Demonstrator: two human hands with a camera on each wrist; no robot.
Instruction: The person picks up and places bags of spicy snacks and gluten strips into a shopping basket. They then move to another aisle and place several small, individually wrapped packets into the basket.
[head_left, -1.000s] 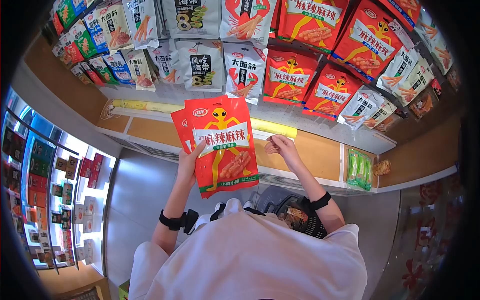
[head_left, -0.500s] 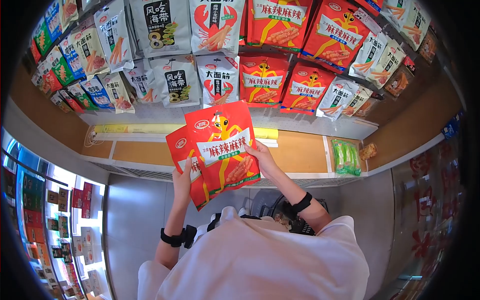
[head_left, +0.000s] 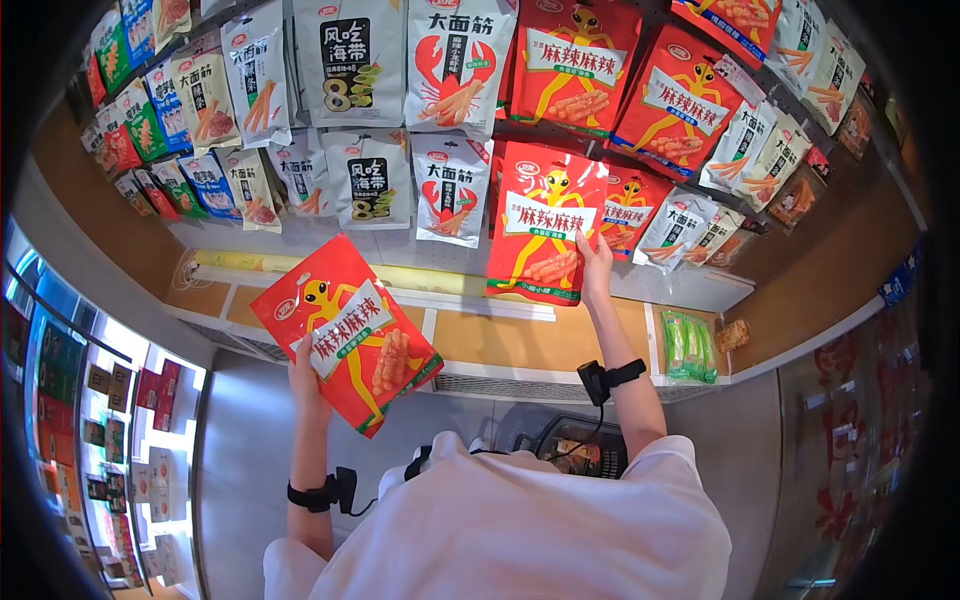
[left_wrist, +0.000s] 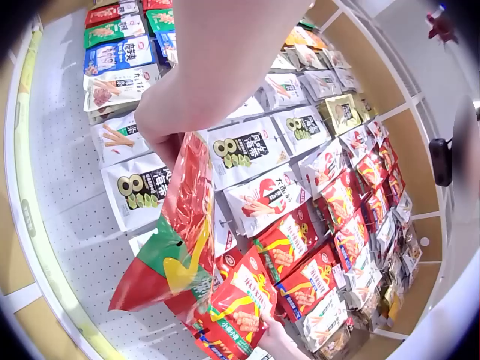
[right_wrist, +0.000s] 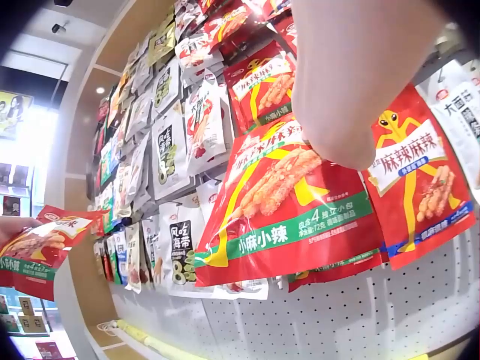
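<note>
My left hand [head_left: 308, 385] pinches a red packet [head_left: 350, 335] by its left edge, tilted, over the front of the lower shelf. In the left wrist view that packet [left_wrist: 176, 247] hangs below the left hand [left_wrist: 169, 120]. The right hand [head_left: 596, 268] grips the right edge of another red packet [head_left: 540, 225], upright before the lower hanging row. Seen from the right wrist, this packet [right_wrist: 292, 202] covers part of a hanging red packet behind it, and the hand [right_wrist: 337, 142] is at its upper right. Whether it touches the hanging packets, I cannot tell.
Rows of hanging packets [head_left: 450, 190] fill the perforated wall. Below, the wooden shelf [head_left: 480, 342] bears a yellow roll [head_left: 430, 280] and green packs [head_left: 688, 346]. A dark basket [head_left: 610, 458] stands on the floor beside the person.
The two red packets, overlapping before, are now apart. The right hand has carried one up and right to the hanging row; the left hand has moved left with the other.
</note>
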